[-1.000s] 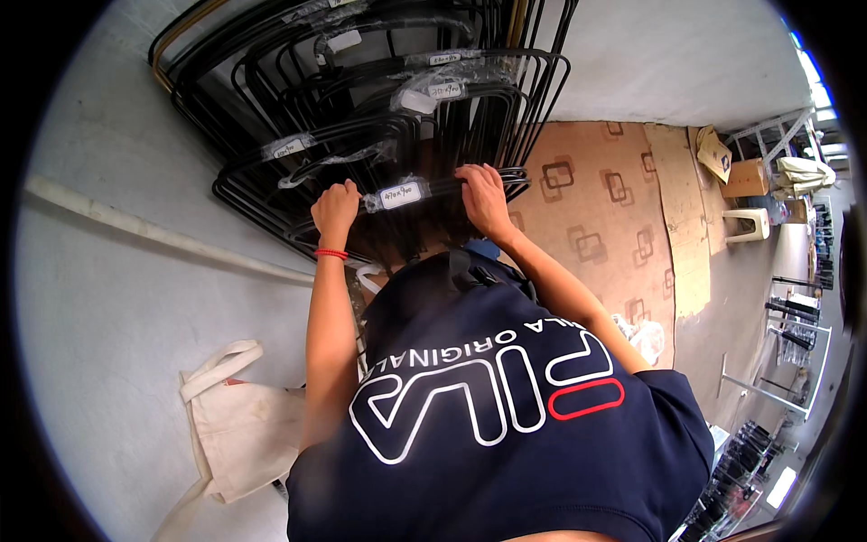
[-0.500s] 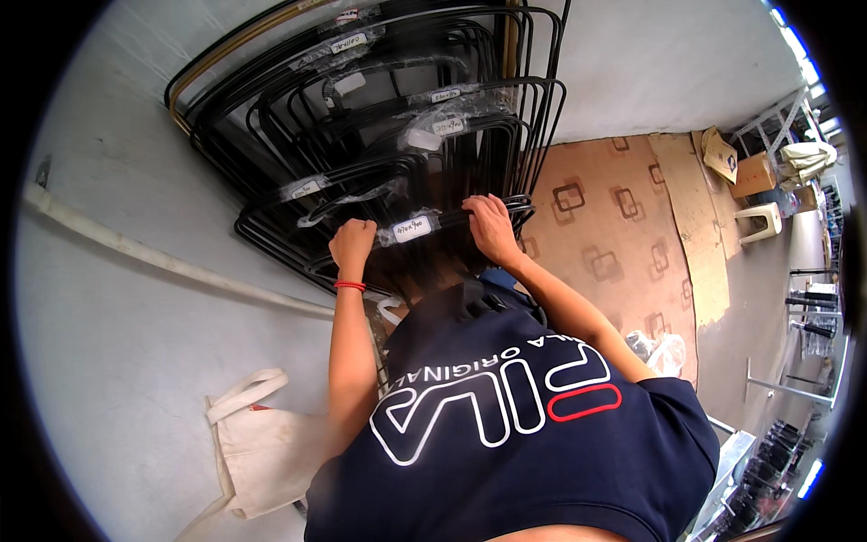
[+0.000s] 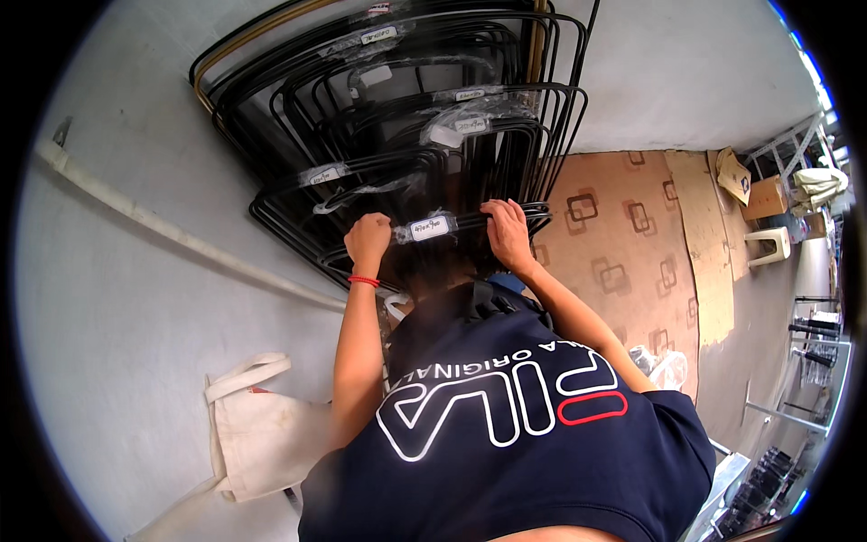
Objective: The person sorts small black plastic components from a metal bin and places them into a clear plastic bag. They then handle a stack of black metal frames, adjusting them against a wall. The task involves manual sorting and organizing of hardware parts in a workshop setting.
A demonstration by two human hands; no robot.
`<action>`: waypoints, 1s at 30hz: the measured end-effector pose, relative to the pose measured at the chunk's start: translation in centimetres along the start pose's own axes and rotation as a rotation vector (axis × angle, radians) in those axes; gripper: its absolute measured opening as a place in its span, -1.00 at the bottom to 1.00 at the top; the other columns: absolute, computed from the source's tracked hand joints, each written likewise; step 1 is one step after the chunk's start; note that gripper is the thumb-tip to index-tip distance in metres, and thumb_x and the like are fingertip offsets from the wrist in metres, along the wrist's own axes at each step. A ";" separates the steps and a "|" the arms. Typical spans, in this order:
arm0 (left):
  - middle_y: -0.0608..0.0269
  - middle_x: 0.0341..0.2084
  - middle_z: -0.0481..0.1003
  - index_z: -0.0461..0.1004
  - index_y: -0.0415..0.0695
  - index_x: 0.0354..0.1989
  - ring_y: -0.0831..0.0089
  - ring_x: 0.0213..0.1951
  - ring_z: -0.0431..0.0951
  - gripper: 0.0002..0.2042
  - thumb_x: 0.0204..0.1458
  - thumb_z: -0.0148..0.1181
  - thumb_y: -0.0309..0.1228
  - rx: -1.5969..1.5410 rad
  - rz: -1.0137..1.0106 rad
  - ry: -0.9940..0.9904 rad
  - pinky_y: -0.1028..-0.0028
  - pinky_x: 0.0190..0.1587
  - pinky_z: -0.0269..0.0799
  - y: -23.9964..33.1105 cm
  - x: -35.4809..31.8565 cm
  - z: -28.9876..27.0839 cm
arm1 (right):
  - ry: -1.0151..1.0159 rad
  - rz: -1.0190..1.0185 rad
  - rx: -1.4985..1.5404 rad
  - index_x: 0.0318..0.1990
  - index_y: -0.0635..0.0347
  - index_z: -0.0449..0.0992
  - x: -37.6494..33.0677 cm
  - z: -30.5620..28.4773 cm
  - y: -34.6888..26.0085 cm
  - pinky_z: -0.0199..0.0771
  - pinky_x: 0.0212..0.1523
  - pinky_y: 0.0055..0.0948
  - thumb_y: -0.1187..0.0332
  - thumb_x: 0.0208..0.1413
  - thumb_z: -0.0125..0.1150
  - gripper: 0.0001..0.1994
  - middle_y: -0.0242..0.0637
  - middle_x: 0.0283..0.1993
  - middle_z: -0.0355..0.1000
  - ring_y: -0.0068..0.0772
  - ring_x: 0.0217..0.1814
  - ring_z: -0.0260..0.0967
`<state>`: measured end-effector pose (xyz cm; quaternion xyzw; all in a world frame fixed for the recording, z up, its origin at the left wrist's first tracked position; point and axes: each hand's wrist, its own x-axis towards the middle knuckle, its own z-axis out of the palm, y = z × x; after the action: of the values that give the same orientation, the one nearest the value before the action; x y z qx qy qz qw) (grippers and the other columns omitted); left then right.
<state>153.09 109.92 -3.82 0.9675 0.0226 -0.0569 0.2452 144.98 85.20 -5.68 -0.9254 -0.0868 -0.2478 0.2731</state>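
Several black tube frames (image 3: 470, 219) with rounded corners stand bundled in front of me, wrapped at the top bar in clear film with a white label (image 3: 429, 228). At the left end of that top bar, my left hand (image 3: 368, 240) is closed round it; a red cord bracelet circles the wrist. My right hand (image 3: 508, 233) holds the same bundle further right, its fingers curled over the bar from above. Both palms and the fingertips are hidden. Behind it lean more bundles of black frames (image 3: 560, 117), also filmed and labelled.
A grey wall (image 3: 163, 226) with a pale hose (image 3: 181, 230) runs along the left. A cream cloth bag (image 3: 271, 447) hangs there. To the right lie patterned brown floor covering (image 3: 623, 244) and cardboard (image 3: 709, 262), with a white stool (image 3: 770, 244) and metal racks (image 3: 813, 384) beyond.
The view has turned slightly, so the frames and both hands sit a little further right in the picture. My hands keep their hold on the near bundle.
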 end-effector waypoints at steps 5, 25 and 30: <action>0.14 -0.41 0.48 0.52 0.02 -0.38 0.15 -0.30 0.46 -0.78 -0.09 -0.10 -0.32 0.065 0.061 0.102 0.30 -0.27 0.36 -0.4 -0.2 0.6 | 0.024 -0.015 -0.012 -0.24 0.20 0.34 -0.2 0.3 0.2 0.04 0.12 -0.29 0.52 -0.09 -0.07 -0.80 -0.30 -0.20 0.34 -0.32 -0.01 0.23; 0.16 -0.04 0.32 0.24 -0.13 -0.06 0.24 0.10 0.20 -0.66 -0.02 0.03 -0.31 -0.157 0.423 0.358 0.19 0.18 -0.09 -2.8 -7.0 1.5 | -0.052 0.059 0.064 -0.26 0.16 0.29 -1.3 -1.0 -0.5 -0.07 0.17 -0.24 0.41 -0.18 0.14 -0.73 -0.28 -0.08 0.32 -0.30 0.07 0.17; 0.20 -0.16 0.41 0.27 -0.13 -0.34 0.19 0.04 0.26 -0.84 -0.03 0.05 -0.37 -0.153 0.379 0.417 0.17 0.16 -0.07 -2.5 -7.1 2.1 | -0.054 0.023 0.063 -0.34 0.18 0.28 -1.9 -1.4 -0.6 -0.06 0.17 -0.24 0.42 -0.18 0.15 -0.78 -0.27 -0.07 0.32 -0.29 0.07 0.18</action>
<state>145.63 111.01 -5.92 0.9240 -0.1043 0.1918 0.3139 142.63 84.89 -5.37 -0.9236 -0.0911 -0.2169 0.3028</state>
